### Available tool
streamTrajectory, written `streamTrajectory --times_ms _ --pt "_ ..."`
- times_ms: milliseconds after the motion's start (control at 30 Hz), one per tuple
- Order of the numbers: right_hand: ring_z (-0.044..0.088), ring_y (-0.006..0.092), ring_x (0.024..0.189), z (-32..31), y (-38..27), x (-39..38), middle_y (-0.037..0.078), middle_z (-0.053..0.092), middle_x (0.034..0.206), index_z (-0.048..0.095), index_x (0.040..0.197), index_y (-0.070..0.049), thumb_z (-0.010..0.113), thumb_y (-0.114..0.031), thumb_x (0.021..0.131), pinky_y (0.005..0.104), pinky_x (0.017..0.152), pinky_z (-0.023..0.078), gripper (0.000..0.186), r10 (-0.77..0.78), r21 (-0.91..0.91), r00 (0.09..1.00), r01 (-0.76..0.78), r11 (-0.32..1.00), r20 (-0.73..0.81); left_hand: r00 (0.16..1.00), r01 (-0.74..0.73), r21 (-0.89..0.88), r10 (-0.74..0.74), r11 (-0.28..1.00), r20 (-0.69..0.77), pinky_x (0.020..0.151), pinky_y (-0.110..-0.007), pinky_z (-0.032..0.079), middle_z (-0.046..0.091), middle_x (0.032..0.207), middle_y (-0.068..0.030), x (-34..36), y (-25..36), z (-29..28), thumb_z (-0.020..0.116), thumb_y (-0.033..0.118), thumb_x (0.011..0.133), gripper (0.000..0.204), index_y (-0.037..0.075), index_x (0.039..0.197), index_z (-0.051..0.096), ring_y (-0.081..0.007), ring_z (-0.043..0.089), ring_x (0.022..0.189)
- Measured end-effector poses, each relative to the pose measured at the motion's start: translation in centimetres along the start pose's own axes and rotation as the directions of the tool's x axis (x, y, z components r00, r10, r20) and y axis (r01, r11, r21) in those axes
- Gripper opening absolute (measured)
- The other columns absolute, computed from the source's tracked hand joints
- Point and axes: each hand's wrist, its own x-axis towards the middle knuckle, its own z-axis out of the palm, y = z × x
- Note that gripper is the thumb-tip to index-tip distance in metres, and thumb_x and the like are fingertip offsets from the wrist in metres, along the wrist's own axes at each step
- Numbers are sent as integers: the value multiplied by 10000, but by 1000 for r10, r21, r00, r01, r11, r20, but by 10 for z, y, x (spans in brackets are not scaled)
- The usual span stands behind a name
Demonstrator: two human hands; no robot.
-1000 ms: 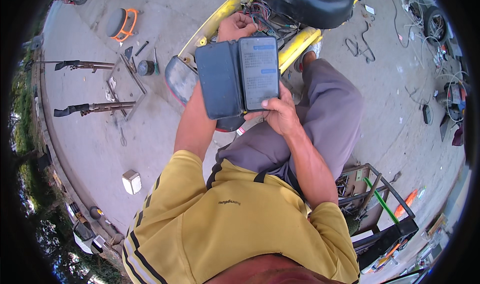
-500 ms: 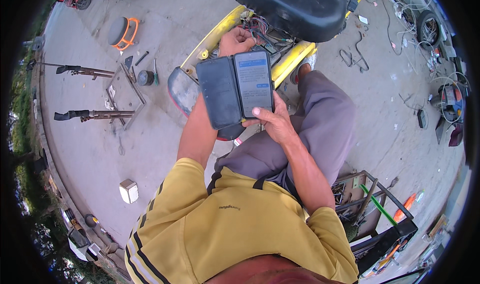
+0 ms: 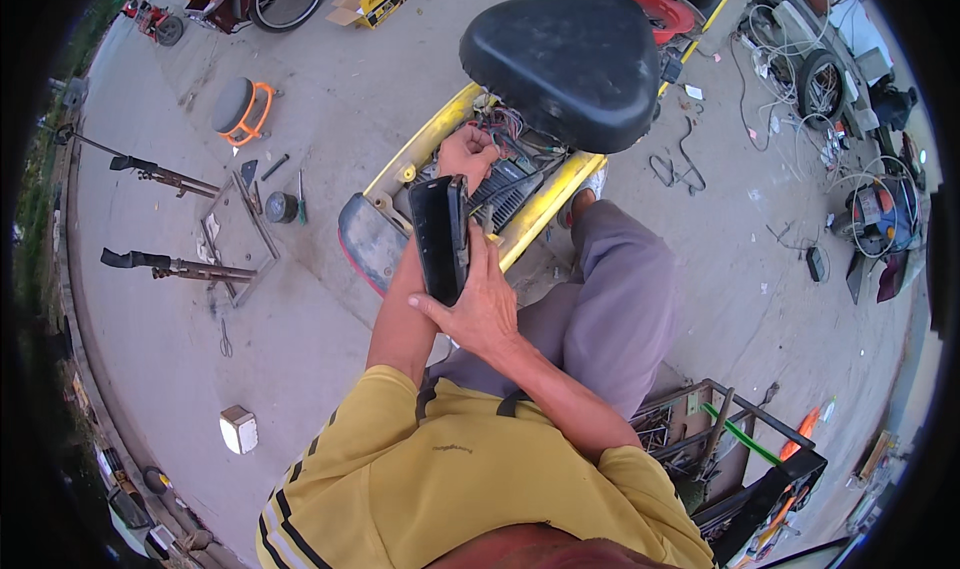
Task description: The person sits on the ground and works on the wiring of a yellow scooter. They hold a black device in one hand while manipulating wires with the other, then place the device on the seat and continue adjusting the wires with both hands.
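My right hand point(image 3: 485, 304) is closed around a smartphone in a dark flip case point(image 3: 436, 239), held above my left forearm. The phone is tilted, and its screen does not show. Beyond it, my left hand point(image 3: 468, 156) reaches into the open frame of a yellow electric scooter point(image 3: 425, 141). Its fingers are curled together beside a bundle of coloured wires point(image 3: 503, 122); whatever they pinch is too small to make out. A finned metal box point(image 3: 508, 194) lies in the frame below the wires. The black seat point(image 3: 560, 64) overhangs the far end.
An orange-legged stool point(image 3: 243, 109) stands at the left. Near it are a metal frame with two handles point(image 3: 235, 234), a dark round tin point(image 3: 281, 207) and a screwdriver point(image 3: 302, 199). A tool cart point(image 3: 735, 449) stands at lower right. Cables and a tyre point(image 3: 820, 87) lie at far right.
The phone case has swung from lying open, screen visible, to a narrow tilted position further left. My right hand moved left with it. My left hand stays by the wires.
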Motion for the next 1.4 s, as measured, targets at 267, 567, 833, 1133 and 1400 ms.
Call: streamTrajectory --times_ms 267,567,833,1133,1400 --pt "587 385 1132 -6 18 -1 264 413 1371 254 1524 24 614 -183 870 457 825 577 775 -27 180 999 32 983 -31 1000 1 -64 0 998 27 469 -244 447 672 760 -73 -1 2 5 689 25 844 134 -27 934 604 -94 565 536" --pt "674 194 976 -152 -23 72 192 555 1362 256 1548 7 509 -58 918 271 548 613 682 -56 651 992 118 750 -115 993 -97 46 100 994 -58 621 -250 491 715 864 -56 -12 7 0 660 3 872 119 -25 988 662 -90 626 719" --pt "690 394 933 -218 15 188 212 650 1260 611 1335 -57 644 -264 922 453 813 554 463 -224 -385 902 71 920 -369 988 -140 9 140 990 -58 637 -237 479 688 808 -37 -25 14 16 662 -4 861 108 -31 965 661 -77 617 712" --pt "688 305 827 -149 -9 110 87 653 967 683 1096 -58 677 -38 884 380 738 560 212 -610 -377 680 483 790 -406 989 -62 114 76 992 -126 602 -227 467 686 794 -21 -24 0 11 682 18 866 71 -25 922 670 -37 577 679" --pt "668 419 849 -54 76 138 197 658 1003 697 1056 7 642 -72 920 469 752 542 167 -203 -78 914 187 979 -351 983 -128 192 150 973 -104 619 -263 505 726 853 -59 -32 15 19 672 70 909 156 -6 1042 704 -81 603 662"
